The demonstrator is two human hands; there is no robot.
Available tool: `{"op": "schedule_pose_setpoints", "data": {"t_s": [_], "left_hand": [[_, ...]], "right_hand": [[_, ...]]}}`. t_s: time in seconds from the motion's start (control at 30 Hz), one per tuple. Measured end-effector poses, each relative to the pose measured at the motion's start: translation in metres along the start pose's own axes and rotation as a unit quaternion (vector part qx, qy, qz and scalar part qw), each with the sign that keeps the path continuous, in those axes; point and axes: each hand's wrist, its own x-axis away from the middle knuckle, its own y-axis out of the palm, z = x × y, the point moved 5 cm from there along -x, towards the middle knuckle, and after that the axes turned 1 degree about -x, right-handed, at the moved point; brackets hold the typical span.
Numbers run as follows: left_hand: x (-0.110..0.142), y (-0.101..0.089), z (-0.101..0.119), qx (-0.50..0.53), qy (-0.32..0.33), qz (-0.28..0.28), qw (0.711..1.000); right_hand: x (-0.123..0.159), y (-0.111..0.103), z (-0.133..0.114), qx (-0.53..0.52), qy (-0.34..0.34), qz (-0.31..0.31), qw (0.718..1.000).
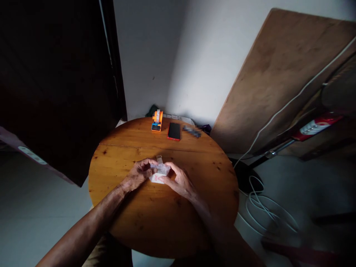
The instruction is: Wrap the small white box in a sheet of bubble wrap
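Between my hands, above the middle of the round wooden table [125, 148], is a small clear plastic box [157, 178]. White material with red print shows at its front, and a clear flap [159, 159] stands up at the far side. My left hand [139, 173] has its fingers and thumb closed on the box's left end. The thumb of my right hand [179, 181] presses the front right corner while its fingers reach around the right end. What is inside the box is too small to make out.
Near the table's far edge stand an orange and blue tape dispenser [157, 120], a phone with a red edge [174, 131] and a blurred dark object [191, 131]. A wooden board [264, 70] leans at right; a white cable [260, 200] coils on the floor.
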Motion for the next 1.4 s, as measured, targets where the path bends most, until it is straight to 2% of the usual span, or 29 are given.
{"op": "schedule_pose_setpoints", "data": {"t_s": [0.2, 0.37, 0.83, 0.93, 1.03, 1.13, 1.27, 1.4], "left_hand": [[0.003, 0.004, 0.004, -0.016, -0.005, -0.031, 0.999], [0.002, 0.005, 0.003, 0.021, -0.003, -0.043, 0.999], [-0.001, 0.007, -0.002, 0.010, 0.005, -0.035, 0.999], [-0.003, 0.008, -0.003, 0.026, 0.001, -0.036, 0.999], [-0.004, 0.010, -0.003, 0.031, 0.003, -0.046, 0.998], [-0.004, 0.010, -0.004, 0.027, 0.000, -0.042, 0.999], [-0.005, 0.010, -0.005, 0.026, -0.005, -0.042, 0.999], [-0.006, 0.008, -0.005, 0.015, -0.005, -0.026, 1.000]], "right_hand": [[0.000, 0.007, 0.005, -0.073, 0.048, -0.044, 0.995], [0.000, 0.006, 0.004, -0.025, 0.030, -0.024, 0.999], [-0.005, 0.008, 0.011, -0.073, 0.038, -0.027, 0.996], [-0.011, -0.001, 0.004, -0.046, 0.038, -0.017, 0.998], [-0.024, -0.004, -0.006, -0.027, 0.044, -0.037, 0.998], [-0.039, 0.003, -0.009, -0.066, 0.067, -0.065, 0.993], [-0.049, 0.011, -0.001, -0.169, 0.120, -0.031, 0.978], [-0.049, 0.007, 0.002, -0.194, 0.120, -0.008, 0.974]]}}
